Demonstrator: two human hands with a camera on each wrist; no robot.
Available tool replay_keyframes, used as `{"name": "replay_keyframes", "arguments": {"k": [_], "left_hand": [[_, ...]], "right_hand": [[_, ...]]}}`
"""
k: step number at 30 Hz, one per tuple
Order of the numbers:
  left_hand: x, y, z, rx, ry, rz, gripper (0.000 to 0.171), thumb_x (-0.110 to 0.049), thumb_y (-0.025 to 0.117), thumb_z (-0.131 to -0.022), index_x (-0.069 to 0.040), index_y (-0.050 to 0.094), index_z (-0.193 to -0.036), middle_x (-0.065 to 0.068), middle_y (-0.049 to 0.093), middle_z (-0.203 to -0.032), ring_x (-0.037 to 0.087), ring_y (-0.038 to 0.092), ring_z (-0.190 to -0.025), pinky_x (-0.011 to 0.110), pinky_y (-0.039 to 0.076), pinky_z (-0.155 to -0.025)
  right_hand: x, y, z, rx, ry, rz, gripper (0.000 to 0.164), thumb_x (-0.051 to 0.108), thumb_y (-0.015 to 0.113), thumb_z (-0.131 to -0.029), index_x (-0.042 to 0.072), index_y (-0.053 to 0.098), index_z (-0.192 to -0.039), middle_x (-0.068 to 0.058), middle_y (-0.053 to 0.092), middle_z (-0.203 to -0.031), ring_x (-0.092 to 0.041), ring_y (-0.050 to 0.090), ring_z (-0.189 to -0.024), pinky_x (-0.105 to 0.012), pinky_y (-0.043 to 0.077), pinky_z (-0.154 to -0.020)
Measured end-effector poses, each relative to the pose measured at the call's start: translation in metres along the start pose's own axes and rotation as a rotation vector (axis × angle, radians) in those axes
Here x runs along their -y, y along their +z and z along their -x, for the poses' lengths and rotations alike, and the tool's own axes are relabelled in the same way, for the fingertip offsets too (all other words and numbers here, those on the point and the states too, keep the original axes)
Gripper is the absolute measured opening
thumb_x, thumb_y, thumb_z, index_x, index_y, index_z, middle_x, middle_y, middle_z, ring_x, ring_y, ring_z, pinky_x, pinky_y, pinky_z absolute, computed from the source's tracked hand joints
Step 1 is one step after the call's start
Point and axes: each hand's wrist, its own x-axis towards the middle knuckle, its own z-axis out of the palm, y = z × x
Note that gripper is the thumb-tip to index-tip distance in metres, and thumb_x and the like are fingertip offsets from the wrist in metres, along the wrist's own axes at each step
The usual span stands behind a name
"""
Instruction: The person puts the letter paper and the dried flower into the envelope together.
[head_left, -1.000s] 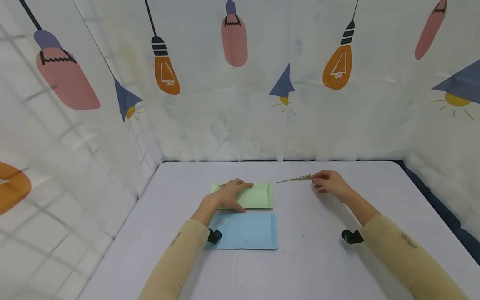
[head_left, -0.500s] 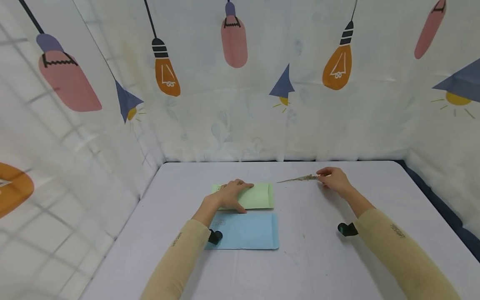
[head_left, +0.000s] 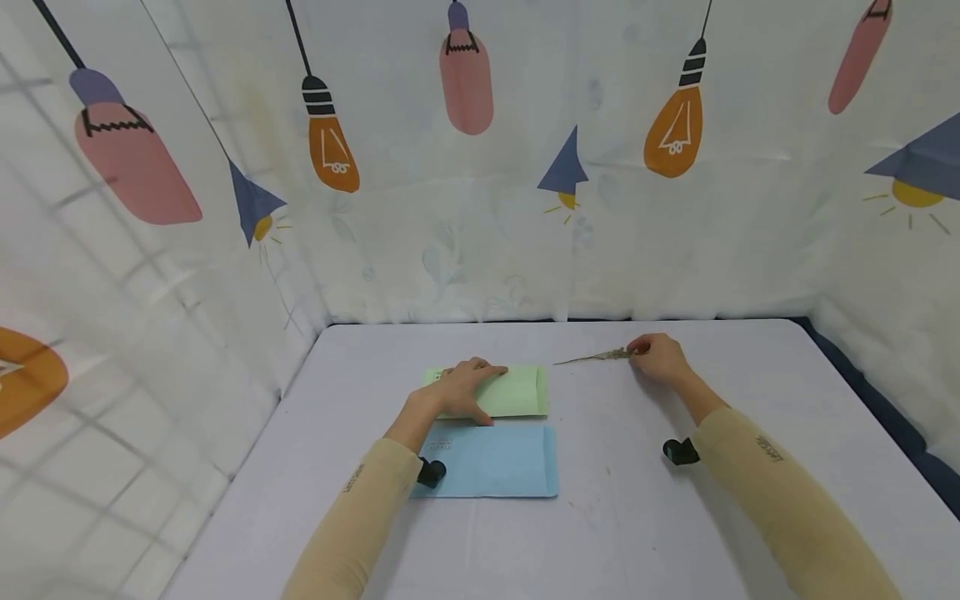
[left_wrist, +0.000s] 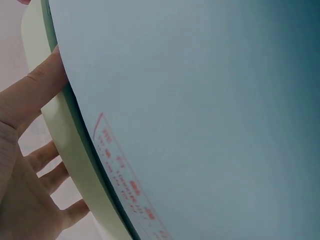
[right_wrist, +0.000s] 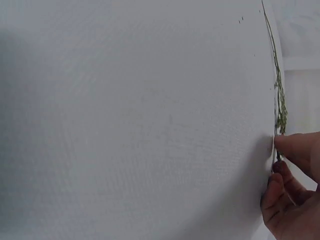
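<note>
My left hand [head_left: 462,390] rests on a pale green envelope [head_left: 519,392], fingers and thumb spread across its left part. Just in front of it lies a light blue envelope [head_left: 495,462], partly under my left wrist. The left wrist view shows the blue envelope [left_wrist: 195,100] up close with red printing, and my thumb at the edge of the green envelope [left_wrist: 80,145]. A thin dried flower sprig [head_left: 592,358] lies to the right of the envelopes, its stem pointing left. My right hand [head_left: 658,358] pinches the sprig's bushy right end; in the right wrist view the sprig [right_wrist: 278,95] meets the fingertips.
A white cloth covers the table [head_left: 622,533], with a few tiny crumbs on it. Patterned curtains [head_left: 480,233] hang along the back and sides. Small black wrist cameras [head_left: 681,451] sit at both cuffs.
My right hand has shifted slightly and its fingers have come together on the sprig's end, the forearm swinging left. The sprig hardly moved. My left hand stays on the green envelope.
</note>
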Motion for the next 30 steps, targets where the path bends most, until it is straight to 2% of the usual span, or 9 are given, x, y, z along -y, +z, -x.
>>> {"name": "replay_keyframes", "arguments": {"k": [4,12,22,30], "left_hand": [[0.000,0.000,0.000,0.005,-0.001,0.009,0.097,-0.041,0.091,-0.079,-0.027,0.039,-0.160,0.010,0.037,-0.156,0.032,0.035,-0.143,0.061,0.027,-0.113],[0.001,0.000,-0.001,0.003,-0.003,0.000,0.097,-0.042,0.090,-0.079,-0.028,0.039,-0.160,0.009,0.037,-0.156,0.031,0.036,-0.142,0.060,0.027,-0.113],[0.001,0.001,-0.001,0.007,-0.003,-0.002,0.096,-0.041,0.090,-0.079,-0.030,0.038,-0.160,0.008,0.037,-0.156,0.031,0.035,-0.143,0.060,0.026,-0.114],[0.000,-0.001,0.001,0.006,-0.007,0.015,0.096,-0.040,0.090,-0.079,-0.029,0.039,-0.160,0.009,0.037,-0.156,0.032,0.035,-0.143,0.060,0.025,-0.114]], "right_hand": [[0.000,0.001,-0.001,-0.006,-0.017,0.033,0.019,0.004,0.062,-0.096,-0.007,0.072,-0.108,-0.026,0.066,-0.111,-0.044,0.059,-0.108,-0.055,0.048,-0.090],[0.001,-0.002,0.003,-0.004,-0.036,0.053,0.016,0.007,0.067,-0.096,-0.006,0.074,-0.101,-0.017,0.071,-0.096,-0.035,0.063,-0.092,-0.049,0.049,-0.083],[0.000,-0.012,0.012,0.032,-0.043,0.036,0.020,0.013,0.067,-0.097,-0.004,0.074,-0.106,-0.017,0.071,-0.102,-0.034,0.063,-0.094,-0.047,0.050,-0.081],[0.002,-0.017,0.019,0.038,-0.059,0.025,0.016,0.013,0.068,-0.098,0.000,0.075,-0.105,-0.014,0.071,-0.101,-0.029,0.062,-0.091,-0.038,0.049,-0.075]]}}
